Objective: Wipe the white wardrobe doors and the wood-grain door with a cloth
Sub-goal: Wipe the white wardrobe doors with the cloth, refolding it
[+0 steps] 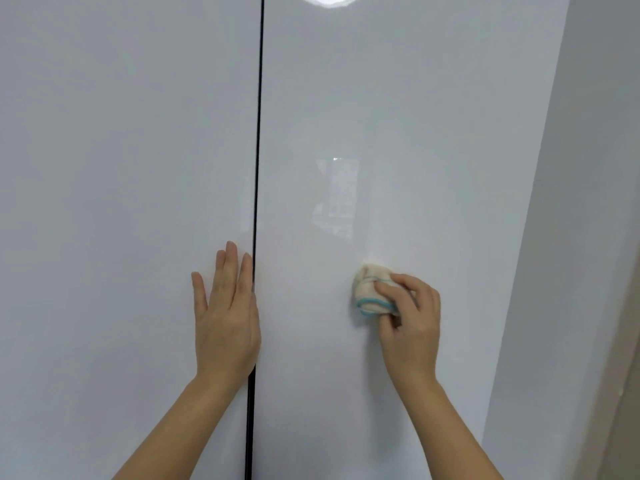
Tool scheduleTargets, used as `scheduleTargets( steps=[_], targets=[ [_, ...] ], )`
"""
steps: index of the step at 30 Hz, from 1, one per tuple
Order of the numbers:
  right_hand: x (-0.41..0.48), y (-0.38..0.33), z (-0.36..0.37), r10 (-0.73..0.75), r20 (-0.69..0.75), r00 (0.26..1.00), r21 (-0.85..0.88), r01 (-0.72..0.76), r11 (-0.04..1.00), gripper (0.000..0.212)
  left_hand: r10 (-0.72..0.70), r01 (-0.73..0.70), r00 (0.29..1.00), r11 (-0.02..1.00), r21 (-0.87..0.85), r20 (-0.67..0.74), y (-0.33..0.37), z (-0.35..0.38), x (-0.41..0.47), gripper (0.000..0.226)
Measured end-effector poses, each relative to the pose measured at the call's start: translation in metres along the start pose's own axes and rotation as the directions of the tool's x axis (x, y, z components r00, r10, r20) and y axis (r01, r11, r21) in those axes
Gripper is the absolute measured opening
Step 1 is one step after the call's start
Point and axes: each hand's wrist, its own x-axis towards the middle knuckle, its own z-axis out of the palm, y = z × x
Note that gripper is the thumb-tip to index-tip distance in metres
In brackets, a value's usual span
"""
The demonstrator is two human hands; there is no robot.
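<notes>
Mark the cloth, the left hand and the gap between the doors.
cloth [366, 294], head view, on its bunched cream front.
left hand [227, 323], head view, back of the hand.
door gap [258, 133], head view, on the dark line.

Left door [121, 168]: we see a smooth white panel, glossy with a soft sheen.
Right door [398, 116]: glossy too; we catch a window reflection mid-frame and lamp glare at the top.
Cloth [367, 291]: soft, fuzzy cream fabric with teal stitched edging.
Wall [588, 168], right of frame: looks matt and plain to us.
</notes>
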Motion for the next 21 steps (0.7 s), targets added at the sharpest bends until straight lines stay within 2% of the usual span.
scheduleTargets(
  steps=[7,16,21],
  targets=[
    [0.012,0.047,-0.041,0.248,-0.145,0.958,0.034,-0.246,0.969,0.042,-0.011,0.01,0.999,1.0,-0.009,-0.045,0.0,0.01,-0.004,0.06],
    [0.017,0.086,-0.064,0.368,-0.257,0.894,0.051,-0.368,0.928,0.036,-0.004,0.002,0.997,1.0,-0.016,-0.074,-0.001,0.015,-0.005,0.062],
    [0.014,0.087,-0.069,0.461,-0.308,0.832,0.098,-0.454,0.885,0.035,0.001,-0.002,0.996,1.0,-0.012,-0.092,-0.002,0.016,-0.004,0.063]
  ],
)
